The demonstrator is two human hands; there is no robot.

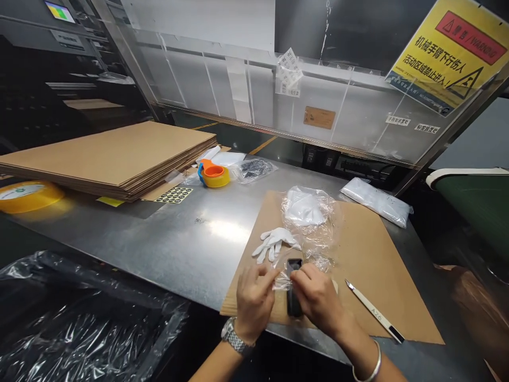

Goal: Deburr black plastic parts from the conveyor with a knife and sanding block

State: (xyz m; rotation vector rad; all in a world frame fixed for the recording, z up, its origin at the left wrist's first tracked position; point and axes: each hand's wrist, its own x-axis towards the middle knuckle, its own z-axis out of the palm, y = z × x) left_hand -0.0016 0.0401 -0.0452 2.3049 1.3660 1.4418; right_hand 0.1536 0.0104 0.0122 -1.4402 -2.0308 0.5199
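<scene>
Both hands work close together over a brown cardboard sheet at the near edge of a metal table. My left hand, with a wristwatch, pinches a piece of clear plastic film. My right hand, wearing a silver bangle, is closed on a small dark phone-like device, whose lower part shows below the fingers. Just beyond the hands lie white gloves and a crumpled clear plastic bag with something white inside.
A white craft knife lies right of my right hand. A cardboard stack, orange-and-yellow tape dispenser, sticker sheet and bagged items sit farther back. A yellow tape roll is at left, black plastic lower left.
</scene>
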